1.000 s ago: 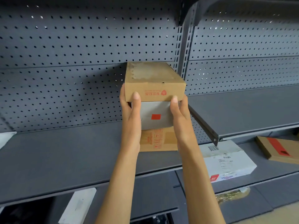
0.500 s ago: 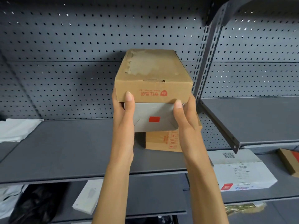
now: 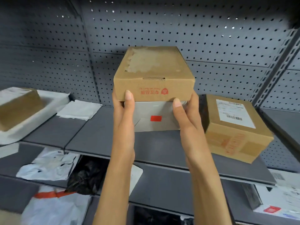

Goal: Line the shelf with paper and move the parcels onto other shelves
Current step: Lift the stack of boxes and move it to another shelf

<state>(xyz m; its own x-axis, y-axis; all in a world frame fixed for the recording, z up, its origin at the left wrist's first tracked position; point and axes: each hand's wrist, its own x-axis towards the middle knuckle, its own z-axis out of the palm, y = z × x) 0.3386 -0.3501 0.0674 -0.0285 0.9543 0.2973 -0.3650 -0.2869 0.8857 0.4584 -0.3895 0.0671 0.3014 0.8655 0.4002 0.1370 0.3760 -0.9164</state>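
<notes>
Two stacked parcels were held between the person's hands in front of the pegboard point(image 3: 211, 38): a brown box point(image 3: 154, 73) on top, printed in red on its near face, and a grey box point(image 3: 155, 117) with a small red label directly beneath it. The left hand point(image 3: 124, 117) pressed against the left side of the stack, its thumb lying up the near face of the brown box; the right hand point(image 3: 186, 120) did the same on the right side, thumb at the brown box's lower edge. Both hands gripped the stack, fingers wrapped behind it and out of sight. The stack sat above the middle of the dark grey shelf point(image 3: 97, 135); whether the grey box touched the shelf could not be told. Just to the right, a labelled carton point(image 3: 233, 132) stood on that same shelf, apart from the right hand. To the left, a folded sheet of white paper point(image 3: 79, 109) lay flat on the shelf, and further left a blurred brown parcel point(image 3: 17, 108) rested on a white one point(image 3: 32, 120). On the shelves below lay white mailer bags point(image 3: 48, 166), a black bag point(image 3: 87, 176) and, at the lower right, a white package point(image 3: 282, 203).
</notes>
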